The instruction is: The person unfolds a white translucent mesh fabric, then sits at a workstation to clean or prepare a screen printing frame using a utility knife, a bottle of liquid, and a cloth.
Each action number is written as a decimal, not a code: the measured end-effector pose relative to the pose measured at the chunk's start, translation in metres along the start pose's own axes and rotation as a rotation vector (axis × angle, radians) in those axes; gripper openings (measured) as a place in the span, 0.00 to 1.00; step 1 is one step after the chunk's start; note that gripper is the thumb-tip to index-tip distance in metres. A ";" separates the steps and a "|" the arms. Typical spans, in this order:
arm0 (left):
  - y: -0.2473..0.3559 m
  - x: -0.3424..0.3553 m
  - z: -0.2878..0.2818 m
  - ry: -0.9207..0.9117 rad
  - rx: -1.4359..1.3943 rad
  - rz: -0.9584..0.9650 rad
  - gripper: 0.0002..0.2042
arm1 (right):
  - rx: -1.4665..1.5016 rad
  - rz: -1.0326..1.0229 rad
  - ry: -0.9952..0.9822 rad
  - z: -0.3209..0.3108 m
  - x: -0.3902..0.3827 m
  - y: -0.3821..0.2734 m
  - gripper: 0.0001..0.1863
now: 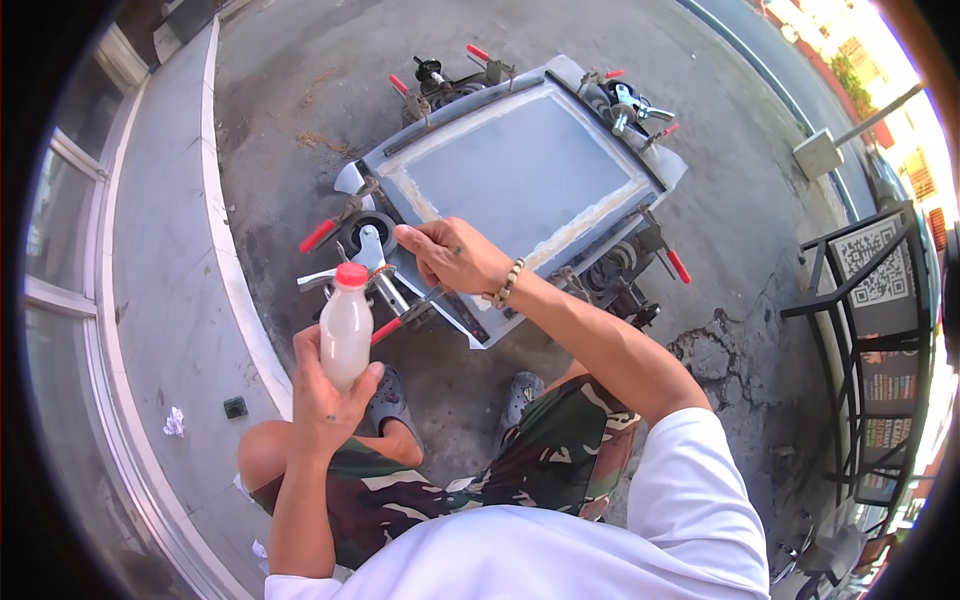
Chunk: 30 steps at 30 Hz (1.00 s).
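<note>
My left hand (325, 400) is wrapped round a clear bottle (345, 335) with a red cap and whitish contents, held upright. My right hand (450, 255) is closed above the near left corner of a framed panel (520, 165), its fingertips curled together; what they hold, if anything, cannot be made out. The panel has a smooth grey-blue middle and a pale, rough border. Dark bars lie along its sides, and red-handled clamps (318, 236) grip its edges. Just beyond the bottle is a caster wheel (367, 236) with a metal bracket, below the right hand's fingers.
More casters (627, 105) stand at the other corners. Cracked concrete (720, 350) lies to the right, near a black-framed stand with printed boards (880, 340). A raised kerb (225, 250) and glazed door frame (75, 290) run along the left, with crumpled paper (174, 422) on the ledge.
</note>
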State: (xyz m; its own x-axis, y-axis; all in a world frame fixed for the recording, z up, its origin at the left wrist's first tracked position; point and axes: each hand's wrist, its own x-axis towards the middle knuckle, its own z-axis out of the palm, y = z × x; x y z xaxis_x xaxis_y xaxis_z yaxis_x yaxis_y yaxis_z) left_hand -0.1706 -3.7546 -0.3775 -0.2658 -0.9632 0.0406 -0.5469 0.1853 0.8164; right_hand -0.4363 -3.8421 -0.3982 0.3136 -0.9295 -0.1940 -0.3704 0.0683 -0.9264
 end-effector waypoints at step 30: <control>-0.024 -0.012 -0.012 0.010 -0.042 0.089 0.35 | 0.554 -0.210 0.117 0.108 -0.046 -0.008 0.16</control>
State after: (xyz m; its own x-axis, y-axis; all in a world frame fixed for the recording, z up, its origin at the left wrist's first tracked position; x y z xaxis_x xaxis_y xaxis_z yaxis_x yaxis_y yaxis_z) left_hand -0.1448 -3.7497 -0.3903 -0.3040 -0.9451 0.1197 -0.4877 0.2624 0.8326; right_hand -0.3536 -3.7607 -0.4166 0.2205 -0.9752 0.0190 0.2095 0.0283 -0.9774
